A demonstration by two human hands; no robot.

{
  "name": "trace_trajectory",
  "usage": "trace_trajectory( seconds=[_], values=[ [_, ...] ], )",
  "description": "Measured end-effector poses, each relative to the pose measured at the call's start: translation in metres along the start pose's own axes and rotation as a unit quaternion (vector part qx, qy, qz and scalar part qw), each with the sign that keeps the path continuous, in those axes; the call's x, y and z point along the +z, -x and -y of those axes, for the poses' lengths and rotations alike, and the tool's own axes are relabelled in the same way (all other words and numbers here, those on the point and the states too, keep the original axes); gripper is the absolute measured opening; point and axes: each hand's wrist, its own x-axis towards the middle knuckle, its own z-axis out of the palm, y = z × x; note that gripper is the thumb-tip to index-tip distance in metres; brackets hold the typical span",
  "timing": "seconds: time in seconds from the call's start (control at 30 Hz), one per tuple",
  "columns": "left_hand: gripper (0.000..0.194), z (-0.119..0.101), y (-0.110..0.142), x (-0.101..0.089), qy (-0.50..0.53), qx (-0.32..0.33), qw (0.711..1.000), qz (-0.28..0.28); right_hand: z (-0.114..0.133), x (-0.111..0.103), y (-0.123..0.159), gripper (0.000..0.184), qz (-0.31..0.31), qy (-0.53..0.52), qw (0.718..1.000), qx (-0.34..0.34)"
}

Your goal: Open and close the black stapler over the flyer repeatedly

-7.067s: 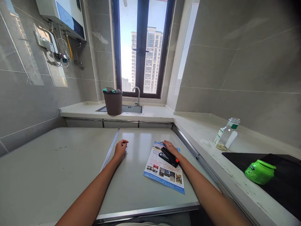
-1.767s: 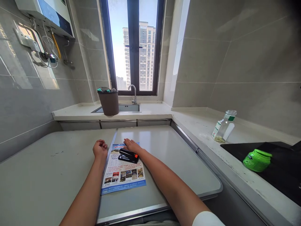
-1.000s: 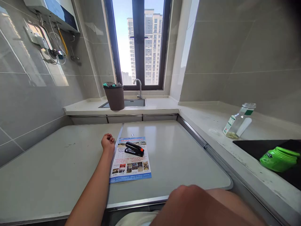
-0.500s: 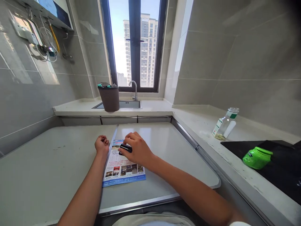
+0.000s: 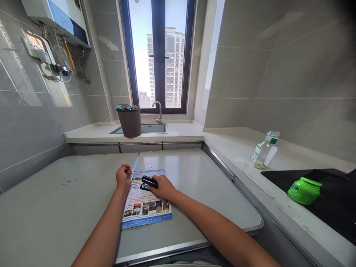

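A black stapler (image 5: 149, 182) is held from its right end by my right hand (image 5: 164, 187), its jaws parted and pointing left. It is over a printed flyer (image 5: 147, 220) with blue borders, red text and a row of small photos. My left hand (image 5: 124, 176) rests at the flyer's upper left edge, fingers curled in and nothing visible in them. Just beyond the flyer's top edge lies a small, thin pale strip (image 5: 150, 167), too small to make out. The flyer lies on the white folding table (image 5: 191, 178), beside its seam.
A brown bin (image 5: 130, 122) stands at the sink (image 5: 152, 128) under the window. On the right counter are a glass bottle (image 5: 264, 152), a tilted green jar (image 5: 305, 191) and a black cooktop (image 5: 333, 207). A water heater (image 5: 59, 20) hangs at upper left.
My right hand has shifted from over the stapler to its right end, and the stapler's open jaws now show. The pale strip has come into sight. The view has tilted up slightly.
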Motion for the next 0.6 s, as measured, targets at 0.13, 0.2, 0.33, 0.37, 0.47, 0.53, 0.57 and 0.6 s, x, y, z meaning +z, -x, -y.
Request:
trace_trajectory(
  seconds=[0.13,0.2,0.33,0.37,0.47,0.53,0.57,0.6],
  values=[
    [0.010,0.004,0.006,0.006,-0.042,-0.008,0.998,0.047,-0.013,-0.009,0.009,0.027,-0.002,0.006,1.000,-0.006],
    [0.008,0.009,0.012,0.012,-0.073,-0.021,0.993,0.085,-0.026,-0.022,0.019,0.029,0.006,-0.018,1.000,-0.013],
    [0.003,0.020,0.028,0.029,-0.147,-0.050,0.973,0.168,-0.059,-0.057,0.045,0.037,0.012,-0.066,0.998,-0.012],
    [0.002,0.023,0.033,0.033,-0.172,-0.054,0.963,0.201,-0.067,-0.065,0.051,0.038,0.011,-0.075,0.997,-0.012],
    [0.012,0.027,0.051,0.044,-0.345,0.017,0.844,0.411,-0.086,-0.083,0.064,0.036,0.010,-0.100,0.995,-0.013],
    [0.021,0.028,0.062,0.048,-0.418,0.074,0.759,0.494,-0.094,-0.087,0.067,0.034,-0.005,-0.107,0.994,-0.012],
    [0.026,0.028,0.068,0.049,-0.440,0.088,0.725,0.523,-0.096,-0.087,0.067,0.033,-0.016,-0.104,0.994,-0.011],
    [0.031,0.029,0.072,0.050,-0.455,0.096,0.691,0.553,-0.098,-0.086,0.067,0.032,-0.026,-0.098,0.995,-0.009]
  ],
)
